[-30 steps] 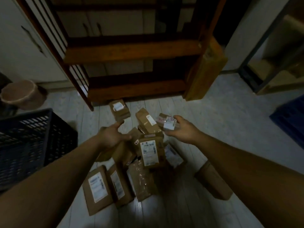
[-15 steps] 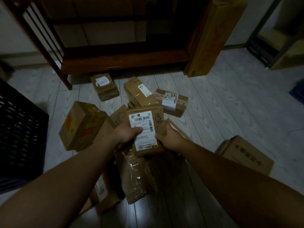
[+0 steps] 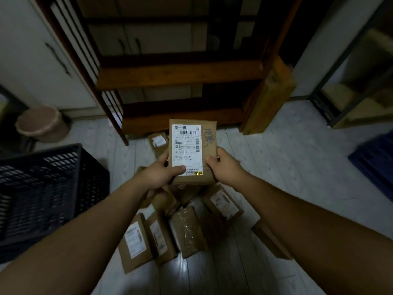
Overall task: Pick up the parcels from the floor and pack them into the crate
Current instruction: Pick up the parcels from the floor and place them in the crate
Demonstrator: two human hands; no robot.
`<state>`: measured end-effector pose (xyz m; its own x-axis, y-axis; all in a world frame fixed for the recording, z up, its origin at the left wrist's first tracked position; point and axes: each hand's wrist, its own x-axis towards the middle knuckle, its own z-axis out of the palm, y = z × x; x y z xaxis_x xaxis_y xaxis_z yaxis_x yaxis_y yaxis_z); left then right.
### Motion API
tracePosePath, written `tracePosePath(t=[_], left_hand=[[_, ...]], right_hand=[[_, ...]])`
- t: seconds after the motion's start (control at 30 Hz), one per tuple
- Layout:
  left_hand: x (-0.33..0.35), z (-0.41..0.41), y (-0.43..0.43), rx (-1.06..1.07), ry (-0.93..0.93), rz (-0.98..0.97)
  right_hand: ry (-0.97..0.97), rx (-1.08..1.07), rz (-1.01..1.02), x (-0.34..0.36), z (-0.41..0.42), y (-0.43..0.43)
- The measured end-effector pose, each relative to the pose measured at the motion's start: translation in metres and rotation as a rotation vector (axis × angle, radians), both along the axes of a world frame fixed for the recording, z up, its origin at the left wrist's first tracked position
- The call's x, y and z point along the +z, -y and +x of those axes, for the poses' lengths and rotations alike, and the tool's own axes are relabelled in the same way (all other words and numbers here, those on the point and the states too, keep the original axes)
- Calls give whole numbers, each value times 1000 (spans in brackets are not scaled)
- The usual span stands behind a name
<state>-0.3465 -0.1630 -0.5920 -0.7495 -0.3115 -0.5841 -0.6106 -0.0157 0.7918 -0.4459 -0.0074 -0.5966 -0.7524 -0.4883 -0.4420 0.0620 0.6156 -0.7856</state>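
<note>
Now I am gripping a labelled parcel [image 3: 209, 145] with my left hand [image 3: 158, 175] and right hand [image 3: 226, 170], both curling round its lower sides. Below my hands more parcels [image 3: 187, 233] are lying; the crate [image 3: 42, 188], seemingly black, is standing to their left.

The held parcel [image 3: 209, 124] carries a white shipping label [image 3: 187, 147] with a barcode [image 3: 188, 133]. The line beneath it reads roughly "B10 00 59"; the finer print is too small to read. Beside the label, dark handwritten characters [image 3: 209, 139] cannot be made out. White labels [image 3: 135, 239] on the floor parcels [image 3: 187, 231] are blurred.
</note>
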Motion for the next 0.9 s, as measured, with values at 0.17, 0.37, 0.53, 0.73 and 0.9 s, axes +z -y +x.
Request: tracePosePath(t=[0.17,0.37,0.53,0.73,0.9], left_hand=[[156,20,22,123,-54,49],[306,44,39,80,-68,-90],[386,70,39,-21,-38,-215],[431,117,38,186,-111,-310],[453,173,62,191,-140,-355]], right_hand=[[24,-24,-85,156,21,20],[-74,-58,-133,303,48,29],[-251,-77,-181,377,51,26],[-248,-29,-201,418,76,32],[-290,94,-266,455,121,70]])
